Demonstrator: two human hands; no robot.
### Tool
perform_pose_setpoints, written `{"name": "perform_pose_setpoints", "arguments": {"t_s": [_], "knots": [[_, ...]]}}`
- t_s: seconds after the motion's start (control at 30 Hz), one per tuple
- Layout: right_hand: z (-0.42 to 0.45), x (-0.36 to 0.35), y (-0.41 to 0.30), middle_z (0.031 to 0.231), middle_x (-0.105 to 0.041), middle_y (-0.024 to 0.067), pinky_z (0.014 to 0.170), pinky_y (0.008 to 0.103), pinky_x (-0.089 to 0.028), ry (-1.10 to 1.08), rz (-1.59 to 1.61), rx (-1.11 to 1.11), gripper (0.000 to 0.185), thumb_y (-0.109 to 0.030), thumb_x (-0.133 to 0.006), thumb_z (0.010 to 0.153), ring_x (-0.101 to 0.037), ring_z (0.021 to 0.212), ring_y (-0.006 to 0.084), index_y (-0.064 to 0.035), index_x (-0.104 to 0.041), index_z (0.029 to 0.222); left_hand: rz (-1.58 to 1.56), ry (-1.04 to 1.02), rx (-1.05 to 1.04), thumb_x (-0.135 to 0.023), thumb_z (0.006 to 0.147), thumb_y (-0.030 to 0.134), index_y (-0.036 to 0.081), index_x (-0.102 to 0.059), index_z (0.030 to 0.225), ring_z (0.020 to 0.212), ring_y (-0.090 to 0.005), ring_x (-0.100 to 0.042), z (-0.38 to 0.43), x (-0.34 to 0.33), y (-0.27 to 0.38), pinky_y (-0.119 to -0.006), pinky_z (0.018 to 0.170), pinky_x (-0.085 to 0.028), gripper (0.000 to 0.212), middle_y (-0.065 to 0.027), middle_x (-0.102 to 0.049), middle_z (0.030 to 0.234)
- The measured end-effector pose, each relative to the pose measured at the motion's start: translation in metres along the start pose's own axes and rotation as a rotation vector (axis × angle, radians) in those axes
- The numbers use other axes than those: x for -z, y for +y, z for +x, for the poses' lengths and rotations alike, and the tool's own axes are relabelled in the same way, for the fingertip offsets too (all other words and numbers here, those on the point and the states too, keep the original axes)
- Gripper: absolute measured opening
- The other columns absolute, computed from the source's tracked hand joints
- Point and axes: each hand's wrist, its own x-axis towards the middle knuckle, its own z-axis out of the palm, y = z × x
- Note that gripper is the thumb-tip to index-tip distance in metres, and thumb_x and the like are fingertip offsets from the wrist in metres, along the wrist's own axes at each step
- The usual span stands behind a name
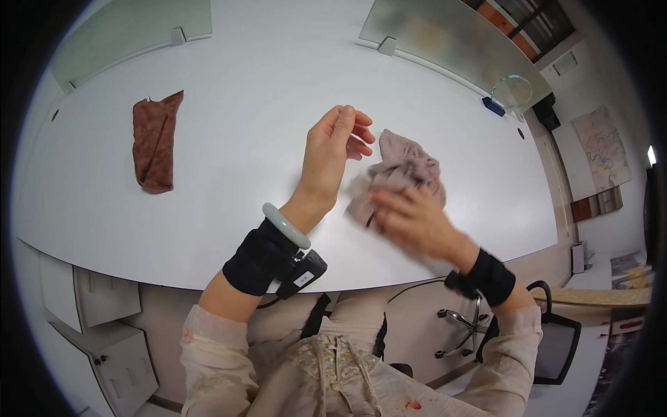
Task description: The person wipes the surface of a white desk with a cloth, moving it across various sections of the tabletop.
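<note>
A crumpled pinkish-grey cloth (409,161) lies on the white table (245,104), right of the middle. My right hand (417,221) is blurred at the cloth's near side, fingers spread over it; whether it touches or grips the cloth cannot be told. Just left of the cloth, my left hand (336,135) is raised with its fingers loosely curled and apart, holding nothing. Far to the left a reddish-brown cloth (156,143) lies flat, longer than it is wide. Both wrists wear black bands, and a pale bangle (286,225) circles my left wrist.
Frosted partition panels (437,47) stand along the table's far edge. A round clear glass piece on a dark blue base (493,107) is at the far right. Below the near edge are white drawer cabinets (112,359) at left and a wheeled chair (557,346) at right.
</note>
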Motion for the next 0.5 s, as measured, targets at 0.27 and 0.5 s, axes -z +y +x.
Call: {"name": "perform_pose_setpoints", "arguments": {"t_s": [0.27,0.5], "knots": [[-0.039,-0.044,0.173,0.124,-0.061,-0.0003,0.08,0.0466,-0.04,0.188,-0.295,-0.709,0.021,-0.023,-0.061,0.089,-0.056,0.1,0.0288,-0.0157,-0.062,0.108,0.001,0.045,0.07,-0.041,0.103,0.039,0.008,-0.061,0.092,0.068,-0.0098,-0.059,0.01,-0.016,-0.011,-0.025,0.067,-0.046,0.039,-0.0026,-0.063,0.08],[0.014,-0.01,-0.015,0.118,-0.061,0.0091,0.069,0.0394,-0.046,0.249,0.191,-0.056,0.026,-0.005,-0.067,0.07,-0.053,0.075,0.0263,-0.0065,-0.064,0.095,-0.006,0.018,0.037,-0.044,0.103,0.039,0.009,-0.06,0.095,0.073,-0.0105,-0.057,0.003,-0.001,-0.004,-0.026,0.071,-0.048,0.035,-0.0023,-0.061,0.083]]}}
